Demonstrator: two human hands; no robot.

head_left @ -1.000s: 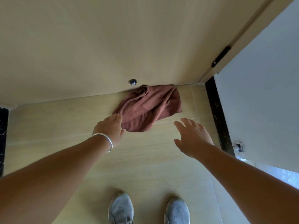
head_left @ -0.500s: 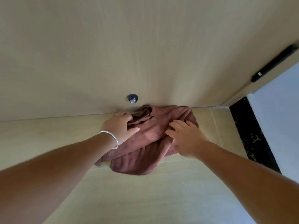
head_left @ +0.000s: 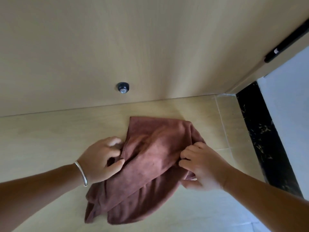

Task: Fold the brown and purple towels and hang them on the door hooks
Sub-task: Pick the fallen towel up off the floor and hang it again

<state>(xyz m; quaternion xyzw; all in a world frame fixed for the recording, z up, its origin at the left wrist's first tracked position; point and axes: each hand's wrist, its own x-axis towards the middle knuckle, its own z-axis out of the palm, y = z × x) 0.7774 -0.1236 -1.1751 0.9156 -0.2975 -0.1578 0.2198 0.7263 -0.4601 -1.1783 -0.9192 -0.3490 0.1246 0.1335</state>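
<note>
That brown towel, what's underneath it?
Around the brown towel only pale floor tile shows. Both the left hand and right hand grip it. Whatever lies directly beneath is covered by the cloth.

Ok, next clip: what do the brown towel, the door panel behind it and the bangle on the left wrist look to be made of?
Brown towel: soft napped cloth, probably microfibre or terry; matte, limp folds. Door panel: pale wood-look board, likely laminate or veneer; faint grain, smooth satin sheen. Bangle: thin silvery metal by its bright shine.
</note>
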